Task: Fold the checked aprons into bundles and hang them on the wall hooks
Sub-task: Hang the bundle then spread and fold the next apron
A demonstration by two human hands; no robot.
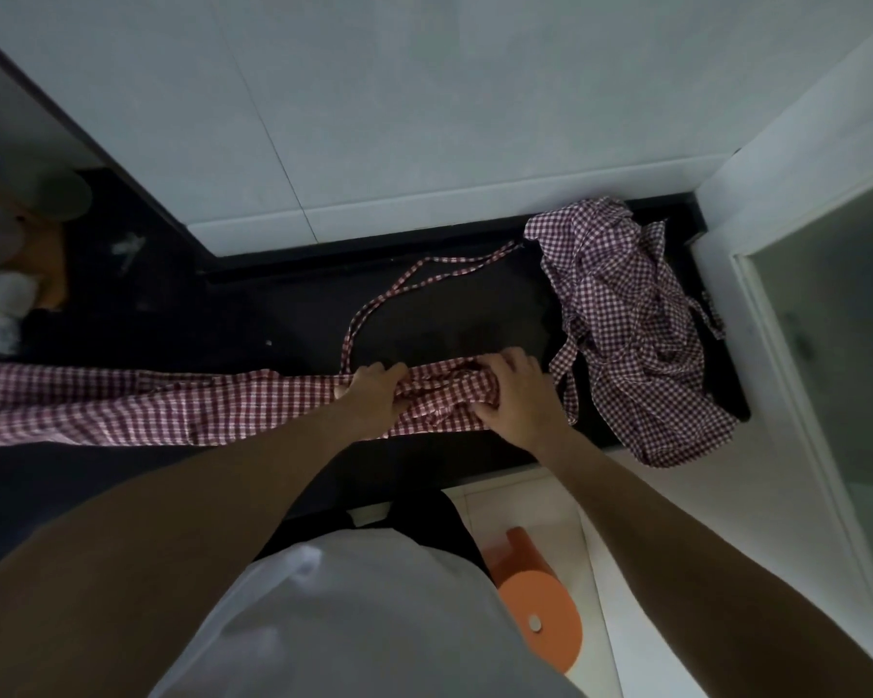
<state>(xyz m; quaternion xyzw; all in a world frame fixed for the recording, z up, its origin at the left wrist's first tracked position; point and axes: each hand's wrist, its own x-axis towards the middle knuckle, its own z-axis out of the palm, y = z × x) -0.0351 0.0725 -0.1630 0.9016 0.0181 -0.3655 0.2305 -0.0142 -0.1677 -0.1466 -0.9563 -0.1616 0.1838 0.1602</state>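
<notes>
A dark table (pixel 283 314) carries a long checked apron (pixel 122 405) stretched leftward, with a crumpled apron heap (pixel 631 335) at its right end. The left hand (pixel 374 395) and right hand (pixel 515 395) each clutch the long apron's bunched right end, fingers curled into the cloth, while its strap (pixel 374 304) loops behind them.

A: What's the surface here?
B: A dark, black countertop (pixel 283 319) set against the pale tiled wall.
A: And on it?
B: A long red-and-white checked cloth apron (pixel 122 400) stretched along the front edge, its strap looping back. Far right, a crumpled purple-checked apron heap (pixel 626 324) spilling over the edge.
</notes>
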